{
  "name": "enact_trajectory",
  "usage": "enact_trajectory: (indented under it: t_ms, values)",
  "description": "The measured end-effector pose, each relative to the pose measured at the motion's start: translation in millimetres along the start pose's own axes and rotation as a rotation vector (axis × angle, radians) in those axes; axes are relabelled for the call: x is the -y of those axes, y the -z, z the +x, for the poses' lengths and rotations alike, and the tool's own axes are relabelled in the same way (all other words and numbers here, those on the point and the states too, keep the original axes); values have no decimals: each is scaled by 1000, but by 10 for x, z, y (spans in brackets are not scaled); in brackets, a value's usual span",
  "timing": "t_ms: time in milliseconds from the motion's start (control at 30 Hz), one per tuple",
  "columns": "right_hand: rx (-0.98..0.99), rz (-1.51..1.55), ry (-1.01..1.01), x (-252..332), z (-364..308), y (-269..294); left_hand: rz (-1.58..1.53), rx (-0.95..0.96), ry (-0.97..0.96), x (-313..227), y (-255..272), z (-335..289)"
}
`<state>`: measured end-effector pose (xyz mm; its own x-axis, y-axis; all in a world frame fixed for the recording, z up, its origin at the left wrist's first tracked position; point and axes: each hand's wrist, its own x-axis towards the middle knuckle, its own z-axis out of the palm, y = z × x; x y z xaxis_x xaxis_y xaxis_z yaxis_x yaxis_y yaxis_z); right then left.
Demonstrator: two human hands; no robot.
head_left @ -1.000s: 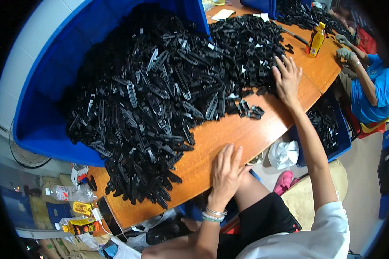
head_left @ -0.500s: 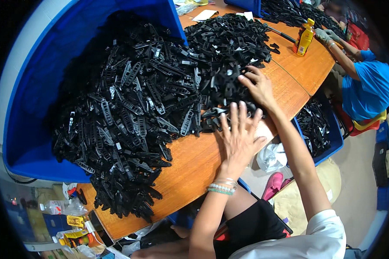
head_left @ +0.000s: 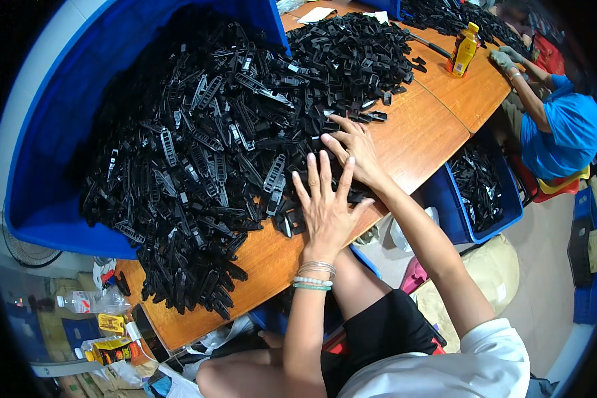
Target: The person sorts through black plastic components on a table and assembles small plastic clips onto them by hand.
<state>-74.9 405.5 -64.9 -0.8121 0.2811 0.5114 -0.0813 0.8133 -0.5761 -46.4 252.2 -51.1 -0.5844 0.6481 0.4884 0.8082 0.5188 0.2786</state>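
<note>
A large heap of black plastic clip-like parts [head_left: 205,152] spills from a tipped blue bin [head_left: 40,192] onto the wooden table [head_left: 418,142]. My left hand [head_left: 327,205], with bracelets at the wrist, lies with fingers spread against the heap's near right edge. Just beyond it my right hand [head_left: 358,151] also presses on the black parts, fingers apart and partly curled. Neither hand grips a part; some parts are hidden beneath the palms. Farther back, a second mound of smaller black pieces [head_left: 351,60] adjoins the heap.
A yellow drink bottle [head_left: 464,50] stands at the far right of the table. A blue crate [head_left: 487,199] of black parts sits below the right table edge. A co-worker in a blue shirt [head_left: 564,132] sits at right. Plastic bottles [head_left: 93,302] lie at lower left.
Both hands have moved left along the table, pushing black parts toward the large heap. More bare wood shows at the right, where the parts lay. The view has shifted slightly.
</note>
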Motion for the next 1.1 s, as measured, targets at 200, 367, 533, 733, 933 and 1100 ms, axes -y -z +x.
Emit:
enact_trajectory:
  t_ms: [200, 367, 533, 733, 933, 1100]
  values:
    - [-314, 111, 6, -163, 25, 19, 116, -32, 29, 74, 34, -113]
    - [-426, -47, -118, -520, 115, 273, 59, -48, 6, 30, 69, -118]
    - [-375, 43, -191, -713, 115, 331, 41, -78, -31, 23, 65, -125]
    - [-493, 201, -136, -633, 44, 316, 33, -209, -84, 10, 151, -222]
    - [-436, 238, -184, -638, 11, 351, 55, -413, 130, 269, 370, -225]
    - [-423, 276, -286, -449, -14, 339, 164, -237, 244, 634, 631, 90]
